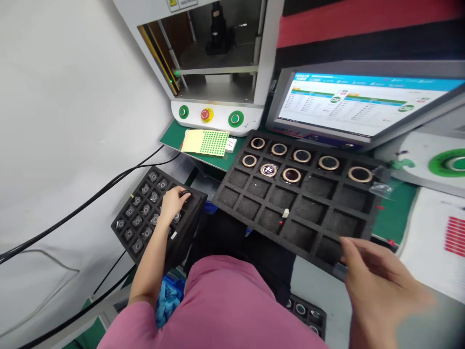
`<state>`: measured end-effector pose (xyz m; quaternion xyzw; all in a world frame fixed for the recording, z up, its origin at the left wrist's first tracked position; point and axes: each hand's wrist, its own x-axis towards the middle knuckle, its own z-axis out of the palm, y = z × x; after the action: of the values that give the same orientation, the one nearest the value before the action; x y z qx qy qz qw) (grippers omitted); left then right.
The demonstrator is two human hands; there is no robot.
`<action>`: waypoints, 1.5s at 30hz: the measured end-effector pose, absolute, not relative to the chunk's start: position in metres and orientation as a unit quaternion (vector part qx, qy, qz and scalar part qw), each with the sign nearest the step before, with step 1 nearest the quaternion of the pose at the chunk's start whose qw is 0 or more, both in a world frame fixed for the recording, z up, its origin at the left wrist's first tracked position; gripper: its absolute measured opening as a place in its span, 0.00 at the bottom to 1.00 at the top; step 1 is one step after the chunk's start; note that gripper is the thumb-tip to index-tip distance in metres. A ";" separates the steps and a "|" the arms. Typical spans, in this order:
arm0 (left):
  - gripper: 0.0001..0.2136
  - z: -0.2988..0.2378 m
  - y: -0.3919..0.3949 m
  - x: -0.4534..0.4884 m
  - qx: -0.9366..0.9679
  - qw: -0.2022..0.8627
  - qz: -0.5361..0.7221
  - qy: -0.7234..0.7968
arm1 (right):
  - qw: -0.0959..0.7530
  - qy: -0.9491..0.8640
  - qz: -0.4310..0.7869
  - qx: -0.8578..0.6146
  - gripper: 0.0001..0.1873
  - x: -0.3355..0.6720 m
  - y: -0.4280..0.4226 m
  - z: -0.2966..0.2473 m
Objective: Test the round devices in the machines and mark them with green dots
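Note:
My left hand (172, 202) reaches down to a small black foam tray (140, 220) of dark round parts at the lower left, its fingers pinched on one dark part at the tray's right edge. My right hand (378, 286) hovers with fingers spread by the near right edge of a large black foam tray (254, 206). That tray holds several gold-rimmed rings (301, 156) in its far rows, one with a lit centre (268, 170); the near cells are bare except a small white piece (285, 213).
A white machine (218, 114) with green and red buttons stands behind, a sheet of green dot stickers (206, 142) in front of it. A tilted monitor (363, 104) sits at right. Black cables (90, 198) cross the white wall at left. Another tray (308, 312) lies below.

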<state>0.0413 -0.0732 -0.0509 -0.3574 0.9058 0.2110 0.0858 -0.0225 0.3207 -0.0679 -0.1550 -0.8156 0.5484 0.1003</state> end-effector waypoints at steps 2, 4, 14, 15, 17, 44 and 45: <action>0.07 -0.042 -0.058 0.033 -0.335 0.052 0.275 0.900 | 0.068 -0.763 0.628 -0.140 0.08 -0.021 0.309 -0.053; 0.12 -0.033 -0.033 0.021 -0.301 0.028 0.417 0.857 | 0.028 -0.700 0.707 -0.100 0.05 -0.020 0.297 -0.039; 0.19 0.009 0.111 -0.010 -0.155 0.132 0.762 0.614 | -0.062 -0.549 0.833 0.000 0.07 -0.012 0.267 -0.001; 0.18 0.013 0.116 -0.009 -0.138 0.139 0.764 0.614 | -0.064 -0.552 0.831 0.000 0.07 -0.010 0.267 0.001; 0.16 0.019 0.122 -0.006 -0.102 0.139 0.761 0.626 | -0.057 -0.565 0.823 0.007 0.07 -0.006 0.268 0.004; 0.11 0.039 0.120 0.010 0.180 -0.083 0.691 0.695 | 0.232 -0.785 0.536 0.206 0.13 0.006 0.286 0.019; 0.11 0.039 0.120 0.010 0.188 -0.093 0.684 0.699 | 0.233 -0.790 0.526 0.212 0.12 0.008 0.287 0.020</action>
<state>0.0097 0.1203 0.0392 0.1885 0.6986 0.6840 -0.0931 0.0077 0.2873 0.0201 0.2116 -0.7897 0.5264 0.2333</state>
